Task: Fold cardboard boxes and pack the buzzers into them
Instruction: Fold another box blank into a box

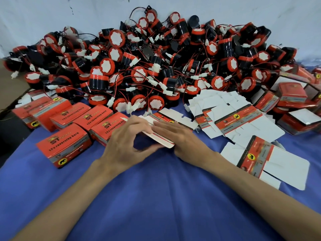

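Here both hands work one flat cardboard box blank (pixel 160 138) at the middle of the bench (pixel 156 197), which is draped in blue cloth. The left hand (pixel 127 141) curls around the blank's near-left edge, fingers bent and pinching it. The right hand (pixel 180 136) lies flat on top, fingers stretched out and pressing down. A large heap of red-and-black buzzers (pixel 147 63) with wires and white connectors fills the back of the bench. Folded red boxes (pixel 69 126) stand in rows to the left. Loose unfolded blanks (pixel 231 117) lie scattered to the right, near more finished boxes (pixel 295 101).
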